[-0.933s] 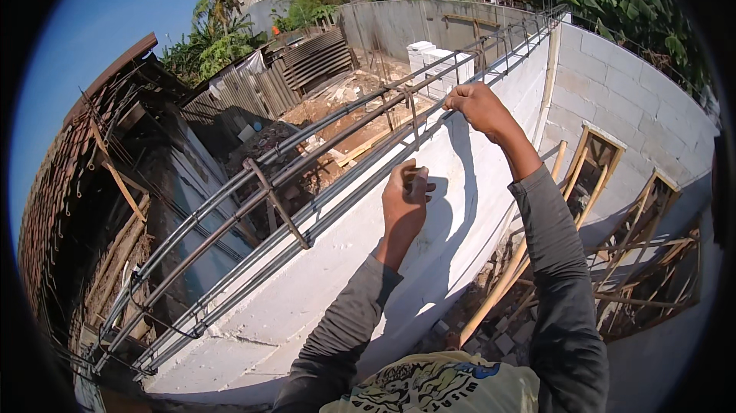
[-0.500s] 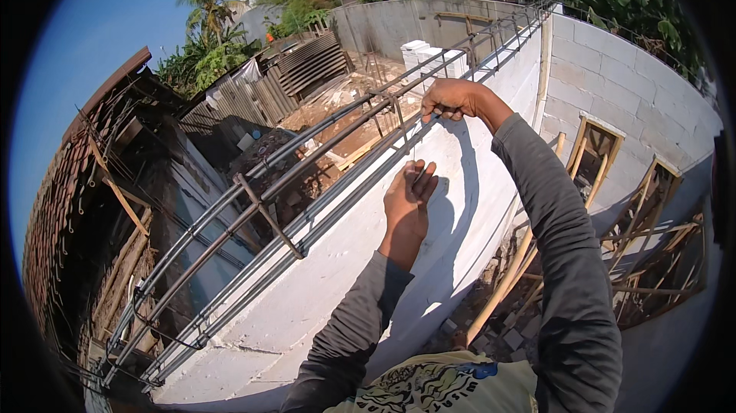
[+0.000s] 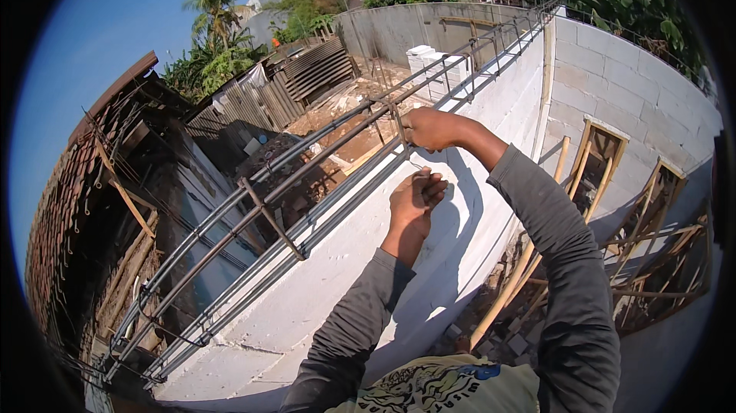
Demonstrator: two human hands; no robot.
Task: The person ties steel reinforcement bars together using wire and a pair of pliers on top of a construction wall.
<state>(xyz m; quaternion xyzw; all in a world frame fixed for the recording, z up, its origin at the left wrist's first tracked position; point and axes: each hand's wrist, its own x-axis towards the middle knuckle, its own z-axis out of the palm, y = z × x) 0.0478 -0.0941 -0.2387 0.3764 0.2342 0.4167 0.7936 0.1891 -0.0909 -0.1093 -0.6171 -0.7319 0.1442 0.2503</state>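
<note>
Wire [image 3: 416, 164], thin, appears pinched in your left hand [image 3: 415, 202] just on the near side of the rebar cage [image 3: 268, 214], apparently for steadiness; your right hand [image 3: 431, 129] curls at the far stirrup [image 3: 396, 120], its grip hidden.

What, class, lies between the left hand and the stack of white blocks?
In the head view, the right hand and the cage of steel bars lie between the left hand and the stack of white blocks.

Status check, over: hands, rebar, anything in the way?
Right hand at rebar stirrup, contact unclear. Left hand lower, curled, before white wall. Rebar runs along wall top. No obstruction visible between hands.
</note>
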